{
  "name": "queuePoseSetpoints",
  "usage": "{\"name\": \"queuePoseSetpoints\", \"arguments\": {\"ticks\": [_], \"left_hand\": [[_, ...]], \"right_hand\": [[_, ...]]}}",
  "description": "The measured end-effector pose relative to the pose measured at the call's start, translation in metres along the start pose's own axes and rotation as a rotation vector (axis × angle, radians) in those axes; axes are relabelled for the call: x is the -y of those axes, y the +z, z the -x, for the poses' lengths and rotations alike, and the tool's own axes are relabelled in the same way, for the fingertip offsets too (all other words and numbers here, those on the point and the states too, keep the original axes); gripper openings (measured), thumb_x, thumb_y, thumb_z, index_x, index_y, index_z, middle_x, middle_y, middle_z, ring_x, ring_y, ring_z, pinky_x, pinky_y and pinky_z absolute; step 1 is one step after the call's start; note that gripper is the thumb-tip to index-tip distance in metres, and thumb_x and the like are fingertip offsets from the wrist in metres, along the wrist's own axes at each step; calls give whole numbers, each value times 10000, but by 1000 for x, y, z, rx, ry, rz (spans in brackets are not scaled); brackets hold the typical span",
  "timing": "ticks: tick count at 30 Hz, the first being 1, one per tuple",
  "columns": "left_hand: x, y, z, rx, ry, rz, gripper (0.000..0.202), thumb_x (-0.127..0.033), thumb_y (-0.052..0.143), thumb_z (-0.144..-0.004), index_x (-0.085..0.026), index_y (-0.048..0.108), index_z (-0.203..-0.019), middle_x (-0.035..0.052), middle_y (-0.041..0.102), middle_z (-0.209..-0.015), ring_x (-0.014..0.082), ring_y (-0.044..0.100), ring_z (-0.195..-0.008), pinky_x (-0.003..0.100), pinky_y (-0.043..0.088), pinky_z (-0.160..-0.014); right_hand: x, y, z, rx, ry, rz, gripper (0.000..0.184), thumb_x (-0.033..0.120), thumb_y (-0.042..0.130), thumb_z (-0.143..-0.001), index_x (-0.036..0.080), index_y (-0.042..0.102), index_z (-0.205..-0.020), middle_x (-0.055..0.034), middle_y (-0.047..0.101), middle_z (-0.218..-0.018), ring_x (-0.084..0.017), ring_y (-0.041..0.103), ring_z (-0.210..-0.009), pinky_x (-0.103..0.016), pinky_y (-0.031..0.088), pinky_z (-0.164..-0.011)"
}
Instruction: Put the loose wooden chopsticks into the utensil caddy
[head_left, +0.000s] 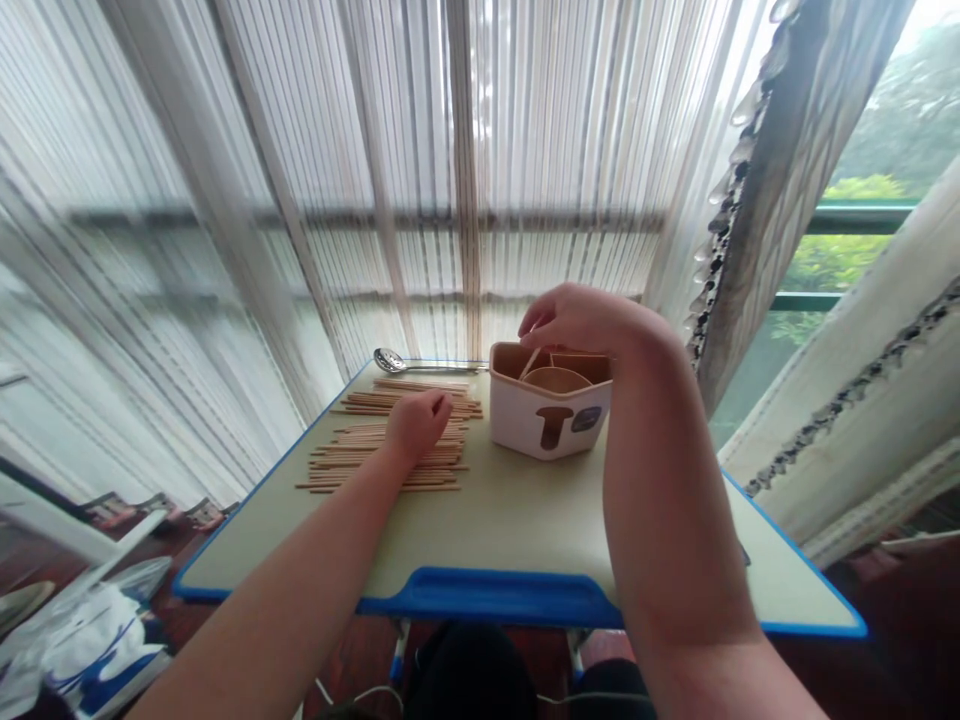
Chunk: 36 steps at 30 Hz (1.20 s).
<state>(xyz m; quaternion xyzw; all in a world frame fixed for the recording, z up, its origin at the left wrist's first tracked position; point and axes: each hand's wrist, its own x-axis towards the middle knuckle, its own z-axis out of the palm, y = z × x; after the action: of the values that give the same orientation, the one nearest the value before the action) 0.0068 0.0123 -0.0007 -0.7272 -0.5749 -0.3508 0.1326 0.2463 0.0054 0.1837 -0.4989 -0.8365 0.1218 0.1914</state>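
My left hand (417,422) rests with curled fingers on a spread of wooden chopsticks (390,452) lying on the table (495,520). My right hand (577,318) hovers over a white holder (549,412) with several compartments and a brown mushroom mark. Its fingers pinch a wooden chopstick (531,362) that slants down into the holder's left compartment.
A metal slotted spoon (409,362) lies at the table's far edge behind the chopsticks. The table has a blue rim (495,596). Striped sheer curtains (360,200) hang behind it, with a window at right. A white and blue bag (97,640) lies on the floor at left.
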Motion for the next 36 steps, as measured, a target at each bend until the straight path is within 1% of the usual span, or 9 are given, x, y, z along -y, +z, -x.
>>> {"name": "queuePoseSetpoints", "arguments": {"ticks": [6,9,15,19,25,28,31,34,36], "left_hand": [[-3,-3,-1,3,-15,-8,407,-367,360,-879,-175,570,-588,29,566,-555,122,417,-522,272,212,-560],[-5,-4,-1,14,-6,-18,412,-366,354,-881,-175,573,-589,34,572,-561,125,422,-526,273,214,-562],[-6,-4,-1,34,-8,-41,423,-370,341,-886,-176,586,-601,40,590,-575,127,440,-529,270,226,-564],[-7,-6,-2,59,-24,-48,414,-381,345,-885,-180,601,-630,45,606,-604,138,478,-562,264,251,-575],[-4,-5,-3,48,-18,-37,407,-387,355,-874,-183,601,-623,41,595,-591,147,485,-562,264,261,-579],[-4,-5,-3,45,-21,-50,397,-384,355,-873,-182,608,-643,47,610,-621,150,497,-578,264,261,-580],[-3,-9,-5,38,-20,-75,401,-383,350,-876,-178,609,-649,60,628,-646,153,515,-593,266,264,-581],[6,-13,-10,34,-52,-92,415,-394,345,-876,-175,617,-652,74,641,-659,167,543,-622,268,286,-589],[14,-15,-13,20,-102,-82,398,-394,351,-870,-176,632,-690,75,651,-676,177,562,-642,268,306,-595]], "right_hand": [[3,1,0,11,-29,-106,303,139,625,-676,213,682,-964,-26,691,-842,-128,629,-634,-241,485,-565],[5,2,0,2,-27,-107,328,120,619,-673,210,677,-983,-26,692,-865,-127,634,-647,-239,491,-576],[5,-2,7,-52,-73,-111,316,162,654,-691,229,673,-999,-14,696,-807,-123,624,-634,-235,482,-561],[10,-2,13,-2,-55,-58,278,192,653,-708,243,680,-980,-16,692,-771,-123,616,-613,-227,467,-531],[10,1,13,33,-12,28,299,228,646,-689,231,660,-987,-24,684,-909,-115,598,-604,-229,438,-505],[10,1,12,-40,-31,85,309,272,650,-689,218,658,-993,-36,668,-942,-123,588,-671,-244,440,-581],[23,-3,19,-234,-109,162,306,290,654,-690,197,658,-981,-42,639,-948,-143,569,-769,-269,427,-691],[46,-6,38,-406,-211,152,224,305,615,-735,188,656,-922,-32,610,-905,-148,547,-825,-277,400,-749],[57,0,55,-424,-251,65,199,325,575,-776,191,644,-906,-21,603,-858,-132,543,-794,-264,395,-729]]}}
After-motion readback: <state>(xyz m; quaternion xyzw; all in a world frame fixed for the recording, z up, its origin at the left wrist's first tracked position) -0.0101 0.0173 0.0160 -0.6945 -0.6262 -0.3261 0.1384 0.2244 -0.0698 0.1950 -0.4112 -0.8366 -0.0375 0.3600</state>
